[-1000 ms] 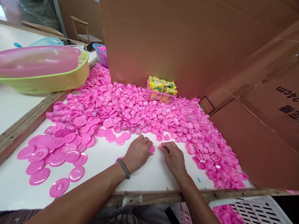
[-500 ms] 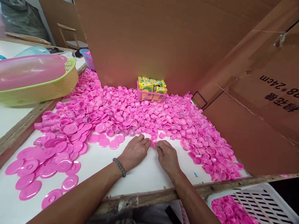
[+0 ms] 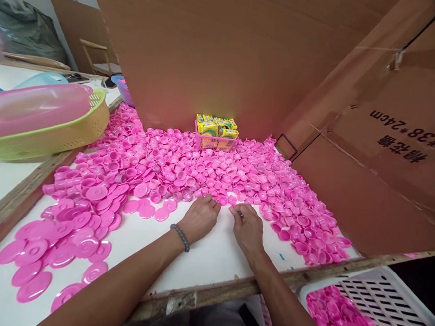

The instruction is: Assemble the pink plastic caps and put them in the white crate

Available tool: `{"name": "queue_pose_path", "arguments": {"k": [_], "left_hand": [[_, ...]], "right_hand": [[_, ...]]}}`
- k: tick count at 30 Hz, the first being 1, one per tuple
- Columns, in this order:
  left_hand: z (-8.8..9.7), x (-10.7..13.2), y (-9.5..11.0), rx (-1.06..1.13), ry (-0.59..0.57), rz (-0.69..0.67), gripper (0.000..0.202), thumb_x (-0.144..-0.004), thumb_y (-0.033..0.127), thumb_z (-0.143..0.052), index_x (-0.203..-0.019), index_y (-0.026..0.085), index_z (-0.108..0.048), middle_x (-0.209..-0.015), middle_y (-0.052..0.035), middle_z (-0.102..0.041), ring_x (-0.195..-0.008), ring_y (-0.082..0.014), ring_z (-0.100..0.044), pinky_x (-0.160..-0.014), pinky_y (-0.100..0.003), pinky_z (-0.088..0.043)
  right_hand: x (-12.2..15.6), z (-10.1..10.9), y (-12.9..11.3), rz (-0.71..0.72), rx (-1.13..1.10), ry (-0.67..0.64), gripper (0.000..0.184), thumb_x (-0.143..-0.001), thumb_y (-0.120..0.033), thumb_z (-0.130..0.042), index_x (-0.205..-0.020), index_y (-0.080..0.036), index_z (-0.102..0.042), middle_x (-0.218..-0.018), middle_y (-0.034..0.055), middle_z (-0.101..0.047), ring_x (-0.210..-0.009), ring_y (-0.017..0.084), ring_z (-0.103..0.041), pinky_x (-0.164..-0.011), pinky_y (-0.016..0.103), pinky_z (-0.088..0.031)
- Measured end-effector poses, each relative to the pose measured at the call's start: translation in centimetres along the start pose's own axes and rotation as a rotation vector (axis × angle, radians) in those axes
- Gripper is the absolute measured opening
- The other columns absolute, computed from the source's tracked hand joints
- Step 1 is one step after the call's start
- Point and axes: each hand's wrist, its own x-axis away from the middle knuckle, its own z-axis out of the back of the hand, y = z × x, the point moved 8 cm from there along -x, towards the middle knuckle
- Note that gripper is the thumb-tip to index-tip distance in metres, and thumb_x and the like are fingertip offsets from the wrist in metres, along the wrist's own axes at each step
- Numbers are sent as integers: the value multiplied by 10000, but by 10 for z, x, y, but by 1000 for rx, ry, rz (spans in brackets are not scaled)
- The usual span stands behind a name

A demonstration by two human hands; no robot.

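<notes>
Both hands are over the bare white strip at the front edge of a heap of small pink plastic toy cups (image 3: 217, 170). My left hand (image 3: 200, 219), with a beaded bracelet on its wrist, is closed with its fingers curled under; whatever it may hold is hidden. A short gap to the right is my right hand (image 3: 249, 227), its thumb and finger pinched together. Something at those fingertips is too small to make out. Pink toy saucers (image 3: 64, 229) lie spread and overlapping to the left of my left hand.
A small pink basket (image 3: 216, 143) of yellow boxes (image 3: 220, 127) stands behind the heap. Cardboard walls (image 3: 240, 55) rise behind and to the right. Nested colander and basin (image 3: 48, 129) sit at left, past a wooden rail (image 3: 22, 189). A white crate (image 3: 397, 307) holding pink pieces stands lower right.
My hands have moved slightly apart. The pink piece seen between their fingertips before no longer shows clearly there. The view has shifted a little.
</notes>
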Motion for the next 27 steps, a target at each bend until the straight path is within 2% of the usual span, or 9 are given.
{"name": "queue_pose_path", "arguments": {"k": [3,6,9,13,16,18,23,27], "left_hand": [[-1,-9,0,10,-33,18,211,-775,22,-382,-829,102,-570,-751,-125,-590,-800,-227,-504,-729,-350,-382],[5,-9,-8,88,-39,153,215,-803,82,-377,-825,115,-588,-718,-109,-605,-737,-215,-535,-666,-319,-391],[5,2,-18,271,-59,324,214,-824,181,-399,-839,164,-612,-706,-59,-626,-678,-183,-558,-604,-277,-385],[-1,23,-25,438,-12,448,200,-795,262,-482,-933,184,-604,-791,-32,-641,-717,-168,-576,-635,-266,-406],[-7,33,-23,488,11,428,386,-717,339,-599,-1063,177,-550,-945,-55,-622,-775,-178,-578,-683,-279,-431],[-11,36,-20,534,13,397,475,-692,302,-633,-1134,190,-499,-1008,-58,-606,-800,-173,-579,-709,-278,-441],[-17,39,-22,613,51,421,450,-750,188,-555,-1180,211,-423,-963,-31,-625,-777,-142,-591,-719,-262,-453],[-13,38,-20,581,80,389,437,-760,151,-519,-1180,194,-407,-943,-39,-630,-843,-160,-592,-732,-271,-454]], "right_hand": [[0,-1,0,12,-20,-2,214,-862,-272,-422,-688,-197,-520,-708,30,-539,-702,163,-490,-624,277,-412],[1,0,0,12,-48,4,211,-863,-271,-423,-700,-195,-535,-711,31,-554,-705,163,-502,-637,282,-421],[1,-1,-2,16,-86,-19,191,-857,-252,-439,-715,-198,-556,-717,29,-578,-726,165,-520,-673,294,-433],[2,-3,-12,66,-198,-77,143,-850,-232,-463,-776,-212,-584,-797,26,-617,-790,164,-550,-736,302,-446],[5,-6,-21,140,-214,-132,140,-853,-211,-455,-808,-216,-588,-834,24,-622,-813,159,-554,-747,296,-447],[7,-11,-27,199,-179,-192,161,-859,-183,-430,-818,-211,-583,-826,24,-618,-803,157,-547,-731,291,-441],[17,-27,-37,326,-20,-357,196,-841,-100,-393,-791,-192,-559,-741,24,-582,-723,156,-509,-648,274,-412],[22,-31,-45,405,126,-408,215,-810,-44,-380,-774,-183,-541,-703,26,-547,-698,163,-477,-603,268,-386]]}}
